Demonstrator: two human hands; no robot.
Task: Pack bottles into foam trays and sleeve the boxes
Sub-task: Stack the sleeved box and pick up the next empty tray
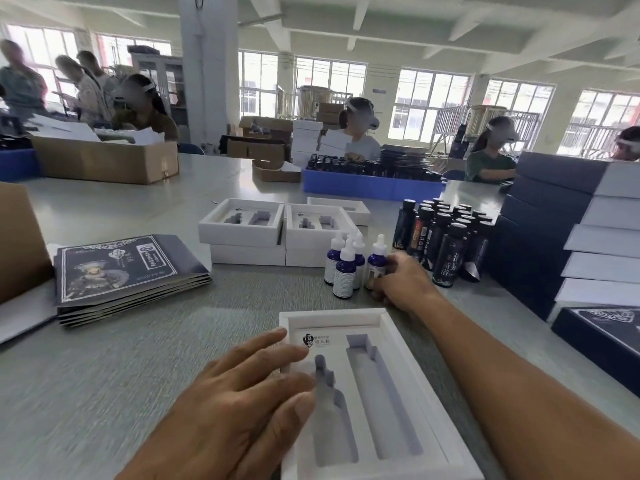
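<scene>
Lying at the far left of the grey table (104,375), a stack of dark printed sleeves (128,275) sits flat, well apart from the hands. Nearer the middle, the left hand (239,389) rests with straight, spread fingers on the left rim of a white box (460,455) holding a foam tray (349,389); its grip is released, clasping nothing. The tray's two cut-out slots are both unfilled. Behind it stand stacked white boxes with foam trays (246,223). Just right of those, a small cluster of blue dropper bottles (344,268) stands upright. The right hand (401,278) reaches to the rightmost dropper bottle (376,263), its fingers curled round the lower body in a grasping grip. Beside it stands a group of tall dark bottles (446,244), and at the far right rise stacked dark and white boxes (568,237).
</scene>
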